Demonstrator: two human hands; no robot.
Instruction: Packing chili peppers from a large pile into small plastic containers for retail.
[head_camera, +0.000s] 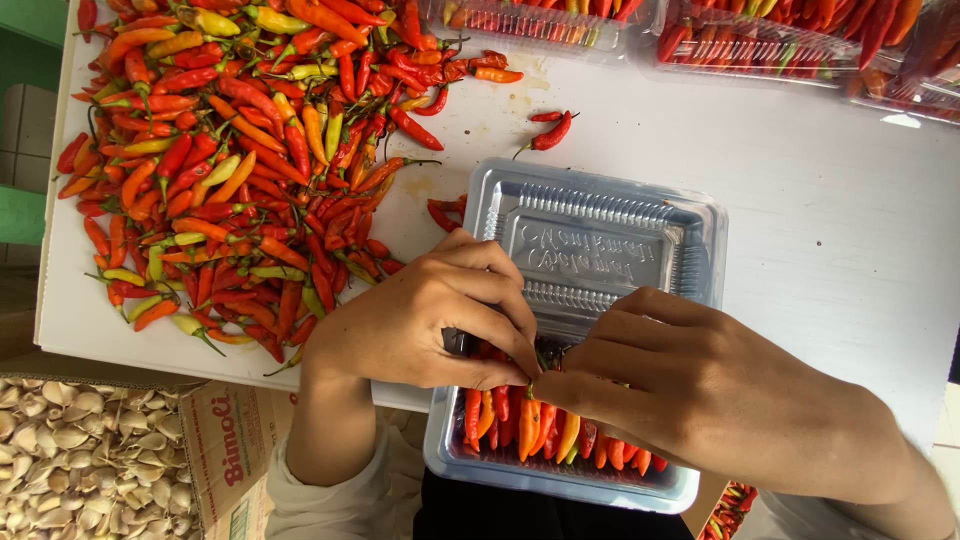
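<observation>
A clear plastic clamshell container (600, 240) lies open at the near edge of a white table (800, 200), its lid tipped away from me. The near half holds a row of red, orange and yellow chilies (545, 430). My left hand (420, 320) rests over the left side of that row, fingers curled down onto the chilies. My right hand (690, 390) comes in from the right, and its fingertips meet the left hand's at one chili stem in the middle of the tray.
A big loose heap of chilies (230, 150) covers the table's left part; a few strays (550, 130) lie near the lid. Filled clear containers (760, 35) line the far edge. A cardboard box of garlic cloves (80, 460) stands at lower left.
</observation>
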